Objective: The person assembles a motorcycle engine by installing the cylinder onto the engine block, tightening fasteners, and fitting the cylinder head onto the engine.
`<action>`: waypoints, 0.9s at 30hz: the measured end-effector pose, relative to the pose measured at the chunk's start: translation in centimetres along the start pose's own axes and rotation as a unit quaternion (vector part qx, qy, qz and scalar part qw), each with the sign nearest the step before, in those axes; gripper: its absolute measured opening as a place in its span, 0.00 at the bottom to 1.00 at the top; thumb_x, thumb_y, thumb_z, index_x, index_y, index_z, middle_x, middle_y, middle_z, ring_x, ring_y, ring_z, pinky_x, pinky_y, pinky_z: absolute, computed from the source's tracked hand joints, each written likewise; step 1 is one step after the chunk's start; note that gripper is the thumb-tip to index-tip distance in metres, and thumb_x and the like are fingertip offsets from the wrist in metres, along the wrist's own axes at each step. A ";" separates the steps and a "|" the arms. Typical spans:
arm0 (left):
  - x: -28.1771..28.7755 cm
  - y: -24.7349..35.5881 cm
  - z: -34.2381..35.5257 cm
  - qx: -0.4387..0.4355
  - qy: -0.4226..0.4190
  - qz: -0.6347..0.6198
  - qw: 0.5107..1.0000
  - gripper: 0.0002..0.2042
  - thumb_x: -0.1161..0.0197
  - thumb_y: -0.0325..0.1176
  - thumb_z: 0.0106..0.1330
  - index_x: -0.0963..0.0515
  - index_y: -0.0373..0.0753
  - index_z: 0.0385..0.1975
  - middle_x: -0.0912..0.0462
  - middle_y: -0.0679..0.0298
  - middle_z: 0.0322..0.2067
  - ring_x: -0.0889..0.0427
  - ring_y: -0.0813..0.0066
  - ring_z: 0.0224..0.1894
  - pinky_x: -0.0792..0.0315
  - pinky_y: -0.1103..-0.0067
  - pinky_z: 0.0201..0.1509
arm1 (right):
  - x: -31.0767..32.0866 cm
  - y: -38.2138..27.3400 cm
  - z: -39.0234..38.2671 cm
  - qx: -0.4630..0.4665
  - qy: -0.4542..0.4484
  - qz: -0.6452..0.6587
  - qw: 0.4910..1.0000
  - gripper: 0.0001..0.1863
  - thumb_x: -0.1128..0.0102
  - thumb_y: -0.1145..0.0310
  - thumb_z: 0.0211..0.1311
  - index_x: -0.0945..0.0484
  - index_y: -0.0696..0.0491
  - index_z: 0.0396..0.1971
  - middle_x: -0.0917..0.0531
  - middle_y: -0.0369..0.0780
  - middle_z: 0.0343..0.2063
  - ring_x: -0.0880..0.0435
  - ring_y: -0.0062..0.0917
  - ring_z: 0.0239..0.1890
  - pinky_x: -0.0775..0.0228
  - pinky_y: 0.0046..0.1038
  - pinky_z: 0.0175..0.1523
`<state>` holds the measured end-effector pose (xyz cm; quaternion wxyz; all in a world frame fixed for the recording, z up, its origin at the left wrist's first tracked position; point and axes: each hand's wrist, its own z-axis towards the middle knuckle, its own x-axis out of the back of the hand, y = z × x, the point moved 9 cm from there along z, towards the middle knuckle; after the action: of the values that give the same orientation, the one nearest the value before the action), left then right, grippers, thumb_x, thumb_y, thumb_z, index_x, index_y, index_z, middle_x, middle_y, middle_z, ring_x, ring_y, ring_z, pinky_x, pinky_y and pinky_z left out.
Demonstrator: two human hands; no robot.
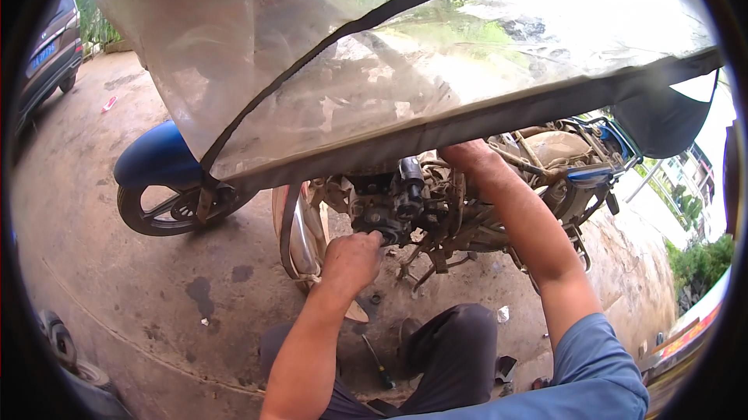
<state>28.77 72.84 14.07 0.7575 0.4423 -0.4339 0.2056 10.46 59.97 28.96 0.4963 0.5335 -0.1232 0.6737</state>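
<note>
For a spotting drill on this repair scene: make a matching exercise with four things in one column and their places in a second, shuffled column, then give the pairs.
Things:
1. left hand
2. right hand
3. screwdriver
4. front wheel

Places:
A. lying on the concrete floor by the person's knee
B. up under the edge of the clear plastic cover
C. under the blue mudguard, at the picture's left
D. at the lower front of the engine

Pairs: 1-D, 2-B, 3-A, 4-C
</note>
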 end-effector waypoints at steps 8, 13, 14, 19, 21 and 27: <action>-0.2 0.2 0.1 -0.014 -0.003 0.014 1.000 0.07 0.40 0.32 0.66 0.18 0.37 0.36 0.12 0.49 0.35 0.12 0.50 0.40 0.19 0.59 0.46 | 0.4 -0.5 0.5 0.071 0.005 -0.017 0.997 0.34 0.46 0.78 0.62 0.27 0.37 0.69 0.19 0.44 0.52 0.17 0.39 0.55 0.28 0.43 0.63; -0.1 0.8 0.4 -0.006 -0.015 0.016 1.000 0.07 0.42 0.31 0.67 0.19 0.37 0.39 0.13 0.49 0.34 0.12 0.50 0.40 0.19 0.59 0.47 | -0.4 -0.6 0.5 0.032 -0.068 -0.094 0.993 0.32 0.46 0.78 0.64 0.27 0.39 0.68 0.15 0.47 0.42 0.12 0.41 0.45 0.22 0.43 0.54; -0.1 0.9 0.4 -0.008 -0.018 0.018 1.000 0.07 0.42 0.31 0.67 0.19 0.37 0.39 0.13 0.49 0.34 0.12 0.50 0.40 0.19 0.59 0.47 | -0.9 -0.6 0.6 -0.008 -0.112 -0.079 0.990 0.30 0.46 0.78 0.65 0.26 0.40 0.67 0.15 0.47 0.41 0.12 0.41 0.45 0.21 0.42 0.53; 0.5 0.5 0.8 0.000 0.017 0.001 1.000 0.09 0.41 0.31 0.67 0.19 0.37 0.42 0.12 0.49 0.36 0.13 0.48 0.42 0.20 0.59 0.48 | -0.5 -11.3 -0.3 -0.199 -0.049 -0.017 0.979 0.17 0.50 0.78 0.65 0.22 0.62 0.52 0.15 0.52 0.35 0.11 0.44 0.35 0.17 0.42 0.38; -1.0 -1.0 1.4 0.017 0.007 0.019 1.000 0.09 0.41 0.35 0.69 0.19 0.38 0.41 0.13 0.50 0.35 0.13 0.47 0.42 0.21 0.58 0.48 | -1.2 -13.5 -0.6 -0.259 0.093 0.105 0.956 0.07 0.48 0.73 0.68 0.21 0.58 0.39 0.17 0.54 0.33 0.14 0.51 0.32 0.19 0.45 0.38; 2.0 -0.9 2.3 0.082 0.108 -0.030 0.990 0.10 0.41 0.36 0.70 0.16 0.41 0.44 0.13 0.49 0.36 0.14 0.46 0.42 0.22 0.58 0.48 | 1.4 -11.0 -3.2 -0.253 0.322 0.292 0.865 0.13 0.40 0.64 0.72 0.23 0.56 0.48 0.18 0.50 0.40 0.18 0.52 0.43 0.25 0.47 0.45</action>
<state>29.35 70.33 15.83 0.7667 0.4912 -0.3180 0.2641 17.38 68.20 24.86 0.4072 0.0829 -0.2730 0.8676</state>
